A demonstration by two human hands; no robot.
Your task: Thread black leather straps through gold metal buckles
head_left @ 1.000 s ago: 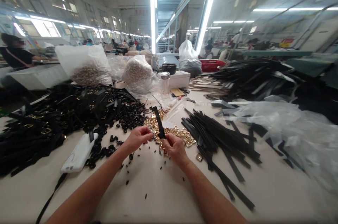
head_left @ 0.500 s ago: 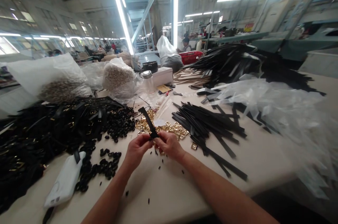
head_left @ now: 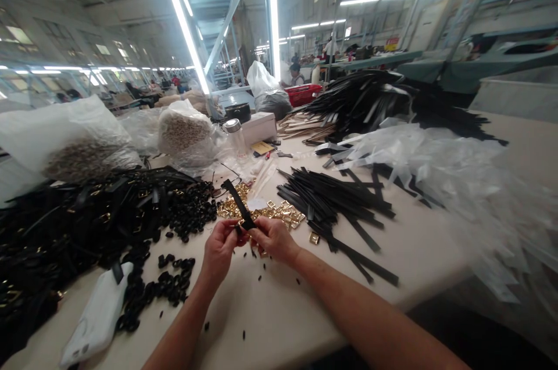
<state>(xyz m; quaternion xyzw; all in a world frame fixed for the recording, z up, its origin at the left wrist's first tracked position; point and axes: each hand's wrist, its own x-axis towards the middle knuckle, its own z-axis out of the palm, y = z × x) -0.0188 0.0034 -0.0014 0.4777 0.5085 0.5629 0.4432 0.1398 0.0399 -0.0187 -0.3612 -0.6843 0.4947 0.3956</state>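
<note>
A short black strap (head_left: 236,200) stands up at a slant between my hands, its free end pointing away and to the left. My right hand (head_left: 275,240) is closed, pinching the strap near its lower end. My left hand (head_left: 221,247) is closed beside it, fingertips on a small dark piece (head_left: 238,230) touching or close to the strap; whether it is a loop is too small to tell. Just beyond my fingers lie loose gold square buckles (head_left: 288,214). Small black loops (head_left: 176,277) are scattered left of my left hand.
A pile of black strips (head_left: 335,201) lies to the right, with crumpled translucent plastic (head_left: 436,166) beyond. Finished-looking black straps with buckles (head_left: 87,213) heap up at left, near a white power bank (head_left: 98,315). A jar (head_left: 235,137) and filled bags (head_left: 183,132) stand behind.
The view has shifted slightly, so the table things appear further left. My left fingers have opened up a little around the small dark piece; the strap stays in my right hand.
</note>
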